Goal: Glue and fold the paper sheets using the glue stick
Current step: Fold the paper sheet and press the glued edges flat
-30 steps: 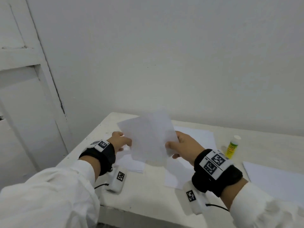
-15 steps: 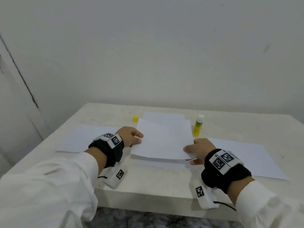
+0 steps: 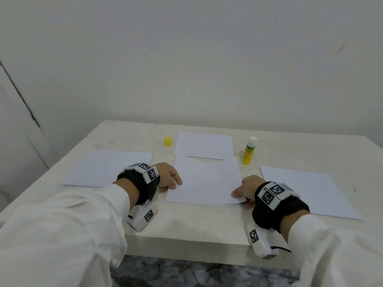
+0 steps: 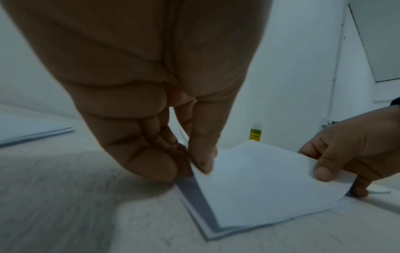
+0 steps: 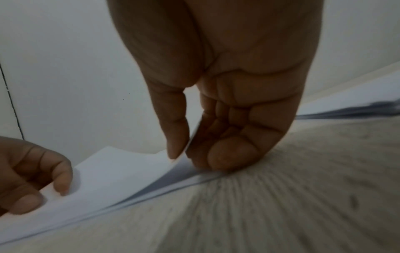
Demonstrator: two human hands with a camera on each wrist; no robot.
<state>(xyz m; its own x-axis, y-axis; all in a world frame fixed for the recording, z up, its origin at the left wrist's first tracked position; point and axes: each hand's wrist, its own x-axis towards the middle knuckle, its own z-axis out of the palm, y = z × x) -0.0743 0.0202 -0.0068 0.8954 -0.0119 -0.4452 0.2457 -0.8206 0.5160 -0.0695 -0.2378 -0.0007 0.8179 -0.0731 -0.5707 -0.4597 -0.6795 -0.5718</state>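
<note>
A white paper sheet lies curved over the paper stack in the middle of the white table. My left hand pinches its left edge between thumb and fingers, as the left wrist view shows. My right hand pinches its near right corner, thumb on top. The sheet bows upward between the two hands, above the sheets underneath. The uncapped green-and-yellow glue stick stands upright behind the sheet to the right, and shows again in the left wrist view. Its yellow cap sits at the back left.
More white paper lies flat at the left, at the right and at the back centre. The wall rises right behind the table. The table's front edge runs just below my wrists.
The sheet was held up in the air a second ago; both hands have brought it down onto the stack in the middle. The head view has swung right to centre the table.
</note>
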